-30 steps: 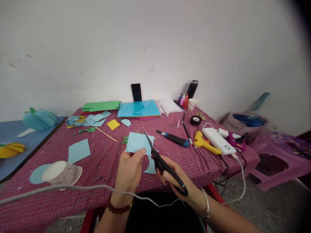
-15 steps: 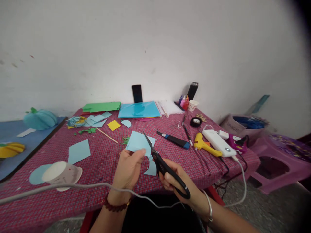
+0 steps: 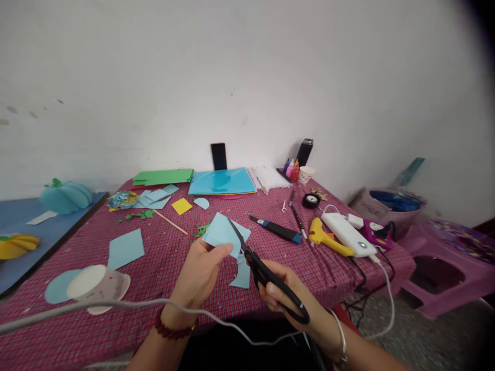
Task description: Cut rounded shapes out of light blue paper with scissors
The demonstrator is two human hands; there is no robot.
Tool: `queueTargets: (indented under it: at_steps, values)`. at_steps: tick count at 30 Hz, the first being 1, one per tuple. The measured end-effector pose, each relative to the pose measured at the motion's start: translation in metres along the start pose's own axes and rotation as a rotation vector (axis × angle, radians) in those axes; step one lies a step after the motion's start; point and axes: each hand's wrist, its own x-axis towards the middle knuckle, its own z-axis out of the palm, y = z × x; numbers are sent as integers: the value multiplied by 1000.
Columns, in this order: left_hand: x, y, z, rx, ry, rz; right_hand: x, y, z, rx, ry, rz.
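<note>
My left hand point(image 3: 201, 268) pinches a light blue sheet of paper point(image 3: 219, 233) between thumb and fingers, above the table. Wrapped round the handles of black scissors point(image 3: 270, 278) is my right hand point(image 3: 288, 293). The blades lie against the right part of the paper, pointing up and left; whether they are fully closed I cannot tell. Below the blades a curved blue offcut point(image 3: 242, 273) shows; whether it still joins the sheet is unclear. Green paper shreds point(image 3: 201, 230) lie just behind my left hand. A white cable crosses in front of my left wrist.
A paper cup point(image 3: 93, 283) lies on its side at left, near a blue square point(image 3: 126, 249). At right are a utility knife point(image 3: 278, 230), a yellow glue gun point(image 3: 328, 239) and a white power bank point(image 3: 348, 234). Coloured sheets point(image 3: 222, 181) and a phone point(image 3: 218, 156) stand at the back.
The blue paper has turned slightly in my left hand, and the scissors have shifted a little right and down with my right hand. The whole view has tilted upward slightly.
</note>
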Motion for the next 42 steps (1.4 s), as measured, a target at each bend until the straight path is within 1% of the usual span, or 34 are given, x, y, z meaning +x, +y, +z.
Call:
queueTargets:
  at_steps: [5, 14, 23, 31, 37, 42]
  values:
    - [3, 4, -1, 29, -58, -6, -1, -5, -1, -29, -7, -2]
    - [4, 9, -3, 44, -73, -38, -6, -9, -6, -43, -21, 30]
    - [5, 16, -6, 71, -164, -96, -12, -30, -8, -192, -23, 61]
    - [6, 18, -8, 116, -220, -121, -18, -21, -21, -218, -66, 66]
    - [9, 20, -12, 149, -303, -162, -18, -33, -15, -269, -40, 30]
    - [9, 19, -16, 162, -334, -168, -20, -41, -12, -327, -32, 43]
